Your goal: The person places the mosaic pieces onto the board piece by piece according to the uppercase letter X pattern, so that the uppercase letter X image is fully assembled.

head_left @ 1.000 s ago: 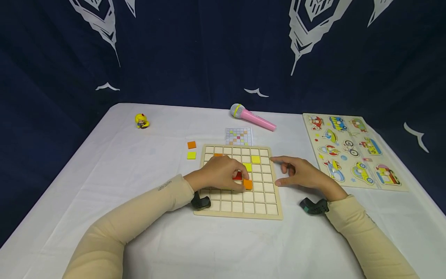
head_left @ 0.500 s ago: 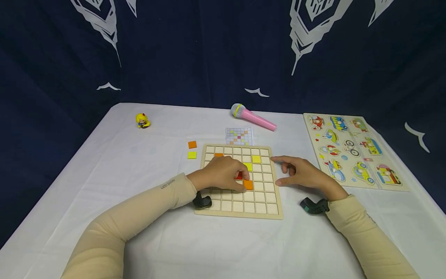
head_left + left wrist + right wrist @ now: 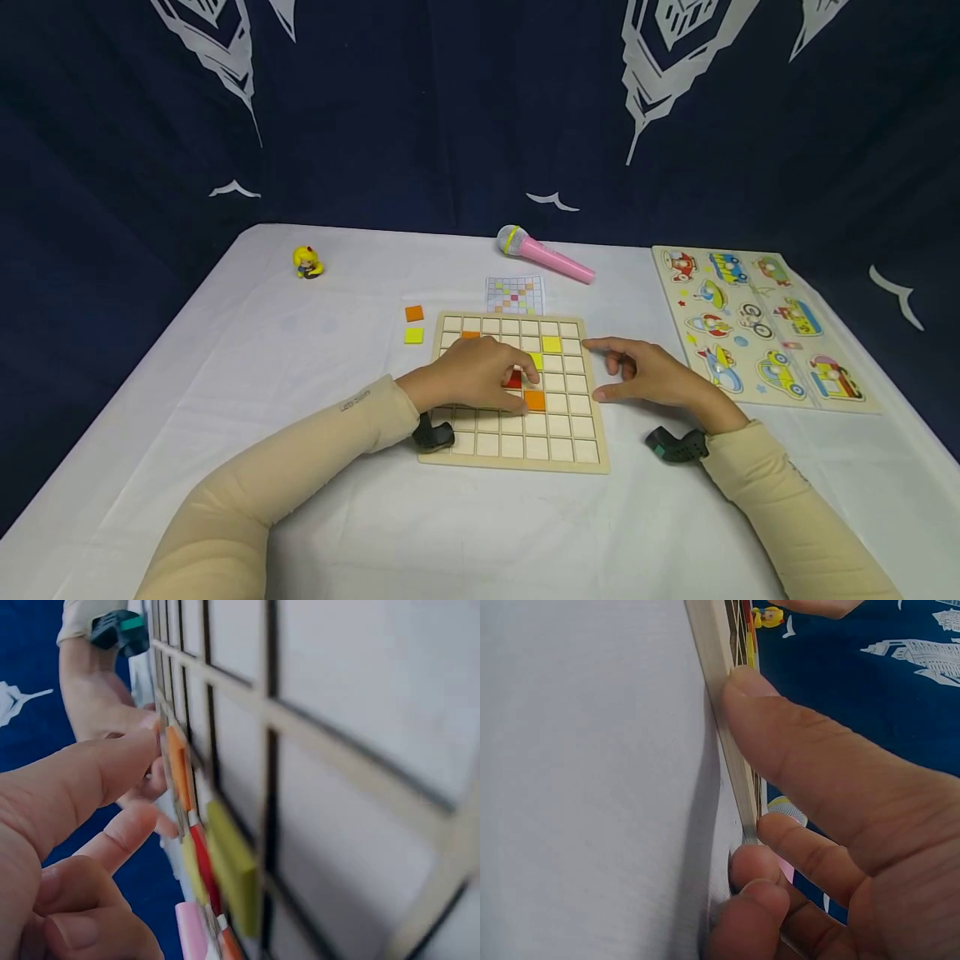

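Observation:
My left hand hovers over a light wooden grid board. Its thumb and index finger are spread apart beside an orange tile, which sits in a cell. A red tile shows between these fingers, and yellow tiles lie in cells farther back. In the left wrist view the same orange tile stands by the thumb tip, with a yellow-green tile nearer. My right hand touches the board's right edge with thumb and index fingertips; the right wrist view shows the thumb on the rim.
Loose orange and yellow tiles lie left of the board. Behind it are a coloured grid card and a pink toy microphone. A vehicle picture puzzle lies at right, a yellow-haired figurine at far left.
The orange tile has settled flat into its cell. My left index finger and thumb have drawn slightly away from it. The right hand keeps its place at the board's edge.

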Demonstrator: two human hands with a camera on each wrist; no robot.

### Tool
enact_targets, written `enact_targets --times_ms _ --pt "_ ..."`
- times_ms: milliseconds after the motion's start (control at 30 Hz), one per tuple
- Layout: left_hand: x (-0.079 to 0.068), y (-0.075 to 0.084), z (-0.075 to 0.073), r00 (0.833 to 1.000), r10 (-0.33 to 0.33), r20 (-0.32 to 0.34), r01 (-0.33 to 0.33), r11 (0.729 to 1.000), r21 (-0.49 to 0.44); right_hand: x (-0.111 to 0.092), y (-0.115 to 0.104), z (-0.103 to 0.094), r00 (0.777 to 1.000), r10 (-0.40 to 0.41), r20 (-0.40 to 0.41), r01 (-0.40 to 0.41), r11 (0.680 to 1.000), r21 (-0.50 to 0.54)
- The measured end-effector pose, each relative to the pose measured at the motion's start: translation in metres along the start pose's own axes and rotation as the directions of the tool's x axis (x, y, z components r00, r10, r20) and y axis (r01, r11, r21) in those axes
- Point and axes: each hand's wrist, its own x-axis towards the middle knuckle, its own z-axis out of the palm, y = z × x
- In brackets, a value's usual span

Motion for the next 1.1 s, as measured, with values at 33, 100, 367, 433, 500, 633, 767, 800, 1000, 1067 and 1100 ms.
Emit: enact_targets --times_ms 33,100,367,433,500,633,767,800,1000,1067,1100 --pt "-0.001 -0.001 -0.001 1.0 -0.001 -0.006 0.001 1.0 -0.002 0.0 0.0 0.0 1.0 0.001 0.0 -0.001 1.0 0.0" --pt "-0.005 -0.003 -0.004 1.0 -0.008 -0.02 0.008 1.0 -0.011 0.0 0.0 0.0 1.0 0.003 0.0 -0.003 1.0 0.001" --pt "-0.028 -0.023 -0.016 0.991 -0.035 -0.127 0.013 0.986 -0.169 0.001 0.0 -0.001 1.0 0.007 0.007 -0.007 1.0 -0.012" --pt "-0.034 -0.029 -0.018 0.985 -0.051 -0.164 0.013 0.974 -0.226 0.001 0.0 -0.001 1.0 0.006 0.008 -0.005 1.0 -0.013" --pt "-0.039 -0.035 -0.02 0.977 -0.078 -0.199 0.02 0.961 -0.277 0.001 0.0 -0.001 1.0 0.008 0.007 -0.008 1.0 -0.014" --pt "-0.046 -0.048 -0.025 0.955 -0.115 -0.273 0.007 0.93 -0.368 0.001 -0.001 -0.001 1.0 0.015 0.006 -0.015 1.0 -0.013" --pt "-0.05 -0.062 -0.028 0.931 -0.121 -0.345 -0.044 0.9 -0.433 0.0 -0.001 -0.001 1.0 0.017 0.003 -0.017 1.0 -0.011" --pt "-0.051 -0.064 -0.028 0.926 -0.121 -0.359 -0.054 0.895 -0.443 0.0 -0.001 -0.001 1.0 0.018 0.003 -0.018 1.0 -0.01" --pt "-0.058 -0.084 -0.033 0.906 -0.183 -0.38 -0.017 0.884 -0.467 -0.001 0.0 0.0 1.0 0.015 -0.001 -0.015 1.0 -0.012" --pt "-0.061 -0.093 -0.035 0.899 -0.219 -0.379 0.014 0.879 -0.476 -0.001 0.0 0.0 1.0 0.011 -0.002 -0.011 1.0 -0.015" --pt "-0.063 -0.097 -0.035 0.895 -0.237 -0.378 0.03 0.877 -0.479 -0.001 0.001 0.0 1.0 0.01 -0.002 -0.01 1.0 -0.014"
